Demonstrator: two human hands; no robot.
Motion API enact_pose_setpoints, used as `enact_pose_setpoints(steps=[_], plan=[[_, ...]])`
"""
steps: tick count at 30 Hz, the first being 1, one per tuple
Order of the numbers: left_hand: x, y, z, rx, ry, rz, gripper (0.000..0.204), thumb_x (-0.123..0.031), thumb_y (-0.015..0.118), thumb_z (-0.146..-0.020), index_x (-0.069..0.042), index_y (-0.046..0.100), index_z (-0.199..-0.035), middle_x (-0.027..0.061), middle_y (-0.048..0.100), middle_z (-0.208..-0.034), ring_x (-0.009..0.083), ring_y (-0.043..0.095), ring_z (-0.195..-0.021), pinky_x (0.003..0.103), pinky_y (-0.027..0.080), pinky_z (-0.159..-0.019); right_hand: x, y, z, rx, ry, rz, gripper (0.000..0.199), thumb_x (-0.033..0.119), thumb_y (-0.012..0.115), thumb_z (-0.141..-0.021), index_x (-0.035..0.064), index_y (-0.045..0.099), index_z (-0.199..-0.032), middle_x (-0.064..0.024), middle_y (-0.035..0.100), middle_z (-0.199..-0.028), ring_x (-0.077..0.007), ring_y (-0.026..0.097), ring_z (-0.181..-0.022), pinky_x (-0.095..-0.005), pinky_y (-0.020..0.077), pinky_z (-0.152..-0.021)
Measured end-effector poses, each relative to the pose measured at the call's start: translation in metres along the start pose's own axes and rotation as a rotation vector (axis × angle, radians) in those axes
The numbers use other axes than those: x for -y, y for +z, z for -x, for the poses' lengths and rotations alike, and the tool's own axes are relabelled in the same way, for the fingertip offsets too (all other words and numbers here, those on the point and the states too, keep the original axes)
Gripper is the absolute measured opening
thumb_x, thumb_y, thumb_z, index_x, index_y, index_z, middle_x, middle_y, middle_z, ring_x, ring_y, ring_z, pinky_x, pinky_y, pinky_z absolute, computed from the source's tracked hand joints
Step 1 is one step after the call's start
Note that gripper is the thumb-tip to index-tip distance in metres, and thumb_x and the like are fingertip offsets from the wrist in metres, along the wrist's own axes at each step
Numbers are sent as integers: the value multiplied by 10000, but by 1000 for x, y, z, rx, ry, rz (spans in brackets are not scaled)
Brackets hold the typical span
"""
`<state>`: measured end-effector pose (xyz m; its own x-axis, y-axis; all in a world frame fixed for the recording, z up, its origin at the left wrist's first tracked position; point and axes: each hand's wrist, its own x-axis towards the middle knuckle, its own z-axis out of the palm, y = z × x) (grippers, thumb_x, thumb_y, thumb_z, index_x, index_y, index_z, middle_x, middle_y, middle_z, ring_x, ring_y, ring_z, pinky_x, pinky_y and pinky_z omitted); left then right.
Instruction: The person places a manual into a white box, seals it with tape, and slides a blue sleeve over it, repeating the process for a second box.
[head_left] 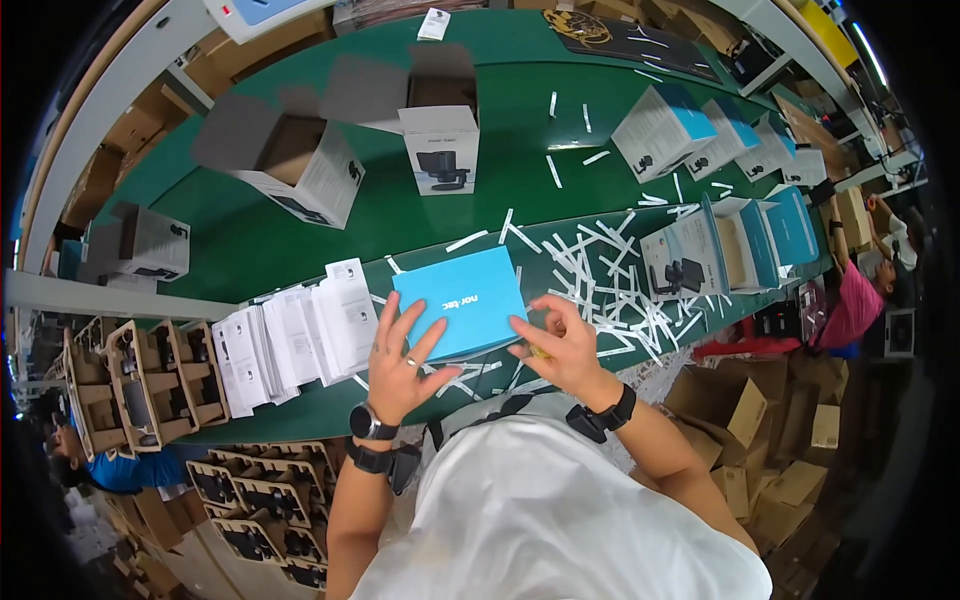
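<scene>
**Blue box lying between and just beyond both hands**

The green table [300,250] runs away from the person. On it the blue box [462,300] lies flat, its long axis crosswise and slightly tilted, just ahead of both hands and about equally near each. The left hand [400,355] rests spread and flat, fingers apart, on the box's near-left corner. The right hand [560,345] touches the near-right edge, fingers loosely curled; a small yellowish object shows under them, but whether it is gripped cannot be told. White paper strips [610,270] litter the table beyond the right hand; stacked white leaflets [290,345] lie just outside the left.
</scene>
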<state>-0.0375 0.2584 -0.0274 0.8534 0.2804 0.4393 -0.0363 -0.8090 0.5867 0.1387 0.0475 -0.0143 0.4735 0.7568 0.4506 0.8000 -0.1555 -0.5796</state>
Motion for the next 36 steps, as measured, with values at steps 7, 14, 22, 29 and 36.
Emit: enact_pose_setpoints(steps=[7, 14, 22, 29, 36], plan=[[-54, 34, -10, 194, -62, -434, 694, -247, 678, -902, -43, 400, -1505, 181, 396, -1567, 367, 403, -1430, 484, 343, -1155, 1, 16, 8, 46, -144, 52, 568, 67, 764, -669, 91, 693, -1232, -72, 635, -1360, -162, 682, -709, -280, 533, -552], [-18, 27, -12, 62, 143, -439, 557, -234, 765, -837, -75, 604, -1346, 164, 530, -1468, 313, 541, -1321, 404, 481, -1012, -18, 0, -39, 203, -104, -84, 578, 232, 846, -731, 117, 669, -1270, -148, 516, -1443, -182, 705, -729, -299, 560, -604], [-12, -11, -80, 174, 7, -355, 946, -467, 896, -637, -91, 533, -1426, 279, 411, -1489, 478, 457, -1308, 550, 424, -1020, -52, 8, -66, 364, -34, -458, 791, 293, 937, -620, 151, 641, -1339, -204, 264, -1555, -268, 701, -832, -357, 586, -762], [9, -12, -119, 528, 185, -98, 1015, -518, 855, -666, -106, 440, -1496, 308, 344, -1485, 532, 370, -1343, 571, 366, -1111, -78, -44, -78, 447, 182, -522, 743, 260, 951, -577, 85, 693, -1251, -212, 307, -1552, -343, 586, -1213, -392, 530, -952], [11, 13, -280, 188, 307, -428, 746, -306, 819, -735, -105, 540, -1397, 207, 466, -1450, 426, 432, -1341, 527, 375, -1107, -156, -71, -108, -339, 227, -322, 724, 183, 947, -552, 79, 691, -1221, -208, 319, -1529, -350, 530, -1295, -428, 505, -1027]])
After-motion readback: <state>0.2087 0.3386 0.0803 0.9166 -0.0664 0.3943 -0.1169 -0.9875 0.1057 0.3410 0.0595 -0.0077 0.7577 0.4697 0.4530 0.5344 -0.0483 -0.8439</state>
